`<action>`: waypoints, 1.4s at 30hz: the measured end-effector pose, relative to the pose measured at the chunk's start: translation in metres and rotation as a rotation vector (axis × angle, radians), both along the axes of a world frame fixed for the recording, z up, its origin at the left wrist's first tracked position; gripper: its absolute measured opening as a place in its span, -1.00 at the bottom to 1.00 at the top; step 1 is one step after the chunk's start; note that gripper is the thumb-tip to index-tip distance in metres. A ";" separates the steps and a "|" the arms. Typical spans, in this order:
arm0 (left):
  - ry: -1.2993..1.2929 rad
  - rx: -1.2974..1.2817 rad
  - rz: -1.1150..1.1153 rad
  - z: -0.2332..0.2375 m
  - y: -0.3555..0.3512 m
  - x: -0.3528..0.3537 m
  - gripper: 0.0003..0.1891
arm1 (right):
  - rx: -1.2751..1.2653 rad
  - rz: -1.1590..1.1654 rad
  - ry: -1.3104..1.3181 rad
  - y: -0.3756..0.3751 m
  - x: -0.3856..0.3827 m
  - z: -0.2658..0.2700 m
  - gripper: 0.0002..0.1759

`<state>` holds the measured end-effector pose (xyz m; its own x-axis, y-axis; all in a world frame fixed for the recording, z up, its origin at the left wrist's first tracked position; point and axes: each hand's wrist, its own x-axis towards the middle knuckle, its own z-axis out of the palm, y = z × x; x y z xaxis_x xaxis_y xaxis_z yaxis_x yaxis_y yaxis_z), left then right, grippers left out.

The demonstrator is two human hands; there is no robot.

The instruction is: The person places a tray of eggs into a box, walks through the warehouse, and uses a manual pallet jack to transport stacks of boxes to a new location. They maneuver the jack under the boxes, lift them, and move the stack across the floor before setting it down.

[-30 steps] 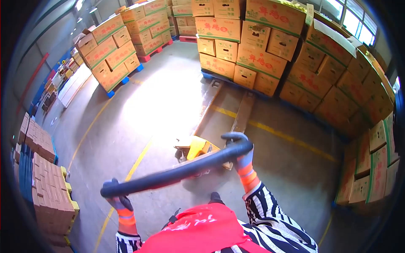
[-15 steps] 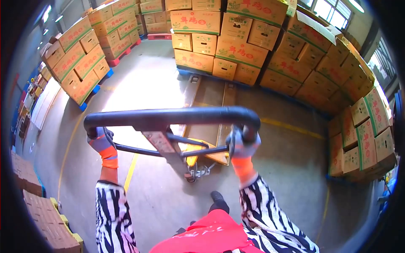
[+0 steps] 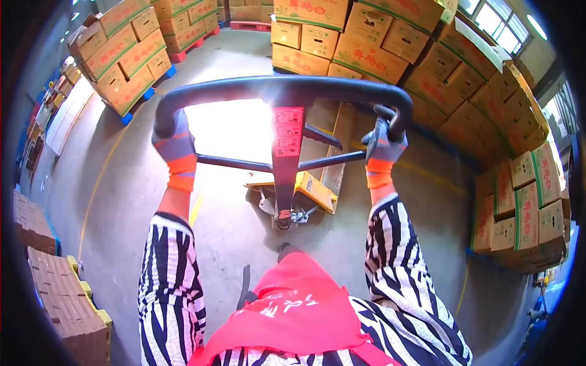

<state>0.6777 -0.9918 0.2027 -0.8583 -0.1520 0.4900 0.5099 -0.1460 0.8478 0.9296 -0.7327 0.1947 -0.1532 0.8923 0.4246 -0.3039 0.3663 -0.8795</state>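
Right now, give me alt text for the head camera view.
A gloved left hand and right hand grip the black loop handle of a yellow pallet jack, its forks pointing toward stacked cardboard boxes on a warehouse floor.

Red Chinese characters on the cartons [image 3: 366, 58], unreadable; a red label [image 3: 287, 131] on the pallet-jack handle [image 3: 281, 88], print too small; white characters on the red vest [image 3: 293, 311], illegible.

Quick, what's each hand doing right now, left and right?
Left hand: closed on the left end of the black looped metal pallet-jack handle.
Right hand: closed on that handle's right end.
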 end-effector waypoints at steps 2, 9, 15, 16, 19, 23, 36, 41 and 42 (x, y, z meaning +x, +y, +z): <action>0.068 -0.055 -0.011 0.002 0.005 -0.018 -0.78 | -0.010 0.007 0.041 -0.023 0.003 0.010 -0.81; -0.073 -0.008 -0.151 0.022 -0.006 0.021 -0.71 | -0.031 0.073 -0.005 -0.013 0.009 0.012 -0.80; -0.045 -0.009 -0.317 0.012 -0.005 -0.003 -0.80 | -0.201 0.196 0.009 -0.028 0.028 0.012 -0.81; -0.048 -0.094 -0.417 -0.003 -0.006 -0.043 -0.84 | -0.200 0.180 -0.033 -0.048 0.031 0.016 -0.80; -0.289 -0.128 -0.470 0.004 0.032 -0.098 -0.88 | -0.204 0.174 -0.036 -0.110 0.032 0.026 -0.81; -0.357 -0.158 -0.491 0.013 0.051 -0.102 -0.78 | -0.196 0.133 -0.045 -0.130 0.026 0.028 -0.81; -0.267 0.006 -0.733 -0.012 0.023 -0.089 -0.78 | -0.350 0.332 -0.178 -0.133 0.071 0.008 -0.66; -0.184 -0.043 -0.547 -0.010 0.006 -0.070 -0.80 | -0.031 0.206 -0.230 -0.134 0.075 0.051 -0.30; 0.036 -0.269 -0.417 -0.026 -0.008 -0.082 -0.82 | -0.005 0.195 -0.240 -0.135 0.076 0.053 -0.28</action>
